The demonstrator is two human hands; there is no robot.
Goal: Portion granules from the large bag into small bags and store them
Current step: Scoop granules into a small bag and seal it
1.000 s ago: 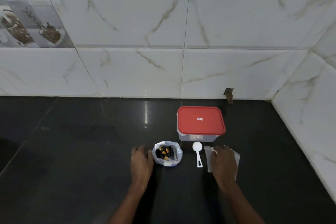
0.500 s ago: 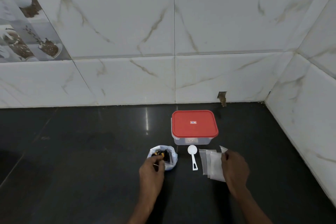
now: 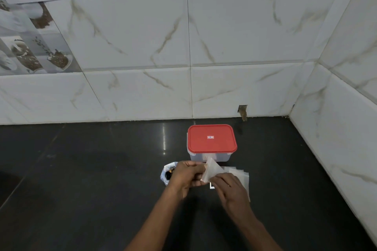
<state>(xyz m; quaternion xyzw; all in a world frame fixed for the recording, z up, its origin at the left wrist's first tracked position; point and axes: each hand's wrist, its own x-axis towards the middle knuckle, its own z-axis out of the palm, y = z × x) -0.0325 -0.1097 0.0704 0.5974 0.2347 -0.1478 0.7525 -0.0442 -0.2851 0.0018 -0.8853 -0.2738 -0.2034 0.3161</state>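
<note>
Left hand (image 3: pixel 186 176), right hand (image 3: pixel 231 190): fingers of both pinch 1 small bag (image 3: pixel 212 171) just before red-lidded box (image 3: pixel 212 138), toward worktop's back-right corner.

Over a dark counter (image 3: pixel 81 179), the left hand (image 3: pixel 188 175) and right hand (image 3: pixel 230 189) pinch one small clear bag (image 3: pixel 211 171) between them, tilted. More flat bags (image 3: pixel 243 177) lie under the right hand. The large bag (image 3: pixel 167 172) sits just beside the left hand. Behind them stands a red-lidded container (image 3: pixel 212 138).
</note>
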